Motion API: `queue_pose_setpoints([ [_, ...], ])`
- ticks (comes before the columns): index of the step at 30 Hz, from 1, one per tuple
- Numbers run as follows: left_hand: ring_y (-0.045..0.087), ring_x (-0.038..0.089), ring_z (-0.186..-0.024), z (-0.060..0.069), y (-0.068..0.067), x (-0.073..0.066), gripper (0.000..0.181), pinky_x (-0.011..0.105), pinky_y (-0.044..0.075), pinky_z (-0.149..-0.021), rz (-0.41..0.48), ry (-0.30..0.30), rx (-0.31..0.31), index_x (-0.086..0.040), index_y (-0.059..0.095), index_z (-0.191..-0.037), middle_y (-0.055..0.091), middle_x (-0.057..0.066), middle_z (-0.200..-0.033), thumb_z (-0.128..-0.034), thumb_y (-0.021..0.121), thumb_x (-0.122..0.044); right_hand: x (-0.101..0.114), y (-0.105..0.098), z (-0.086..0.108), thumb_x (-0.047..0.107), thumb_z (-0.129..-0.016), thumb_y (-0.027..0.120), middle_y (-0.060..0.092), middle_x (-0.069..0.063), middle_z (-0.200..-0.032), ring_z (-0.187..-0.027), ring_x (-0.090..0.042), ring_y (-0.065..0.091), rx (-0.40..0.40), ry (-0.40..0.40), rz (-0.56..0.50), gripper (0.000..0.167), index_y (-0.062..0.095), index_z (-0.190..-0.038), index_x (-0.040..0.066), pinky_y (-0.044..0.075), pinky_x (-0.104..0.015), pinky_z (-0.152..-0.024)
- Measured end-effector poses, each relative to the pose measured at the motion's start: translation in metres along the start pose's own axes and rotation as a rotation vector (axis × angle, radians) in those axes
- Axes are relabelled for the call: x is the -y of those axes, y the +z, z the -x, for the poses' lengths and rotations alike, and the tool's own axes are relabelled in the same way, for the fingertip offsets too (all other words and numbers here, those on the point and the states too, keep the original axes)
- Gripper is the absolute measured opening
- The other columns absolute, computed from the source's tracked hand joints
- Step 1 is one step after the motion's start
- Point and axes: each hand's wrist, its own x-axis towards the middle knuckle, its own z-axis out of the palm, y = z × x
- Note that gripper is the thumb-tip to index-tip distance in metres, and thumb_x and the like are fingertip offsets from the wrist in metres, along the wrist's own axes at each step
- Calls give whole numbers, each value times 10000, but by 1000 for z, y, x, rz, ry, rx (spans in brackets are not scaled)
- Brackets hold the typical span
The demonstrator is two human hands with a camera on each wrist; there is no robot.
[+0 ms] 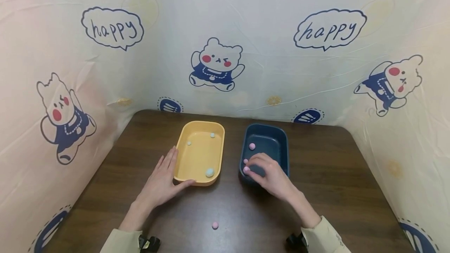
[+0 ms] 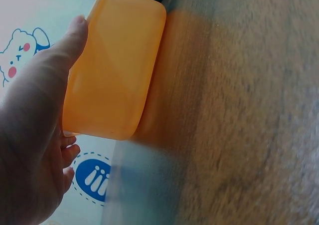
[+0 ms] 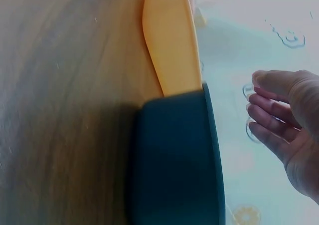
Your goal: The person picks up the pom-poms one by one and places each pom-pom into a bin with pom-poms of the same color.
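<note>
A yellow tray (image 1: 199, 155) holds three pale blue balls, the largest ball (image 1: 209, 172) near its front right corner. My left hand (image 1: 159, 180) touches the tray at its front left corner, fingers extended along the left side and thumb along the front edge. Over the dark blue tray (image 1: 264, 128) is my right hand (image 1: 272, 177), palm inward with fingers loosely bent. In the right wrist view nothing shows between that hand's thumb and fingertips. Near its fingertips in the head view are two pink balls, one (image 1: 246, 170) beside the thumb. Another pink ball (image 1: 252, 146) lies farther back.
On the brown table (image 1: 316, 198) a single pink ball (image 1: 215, 225) lies in front of the trays, between the two forearms. A printed cloth (image 1: 267, 69) with cartoon bears rises behind the table and along both sides.
</note>
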Motion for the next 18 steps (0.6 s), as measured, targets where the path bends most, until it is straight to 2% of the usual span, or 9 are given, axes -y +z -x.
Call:
queue_pose_setpoints([
  [8,207,420,-1717,1,-1,0,1342,643,201,-1400,-1,-7,3,-43,57,-1768,123,196,-1859,-896,628,-888,-14,-13,0,38,-926,873,773,-2,-1112,-1063,-170,711,-48,52,4,201,808,-1097,121,676,-404,-956],
  [13,204,417,-1718,1,0,0,1337,643,200,-1400,-1,-6,4,-40,61,-1767,124,196,-1859,-899,629,-883,-20,-18,0,36,-926,872,768,-4,-1094,-1055,-171,708,-81,80,6,181,805,-1072,121,671,-439,-935],
  [18,202,421,-1718,1,0,0,1338,647,202,-1399,1,-10,7,-48,53,-1769,116,191,-1861,-898,624,-888,-29,-23,0,45,-949,852,767,-8,-1086,-1036,-238,722,-94,110,-6,156,806,-1078,120,666,-378,-921],
])
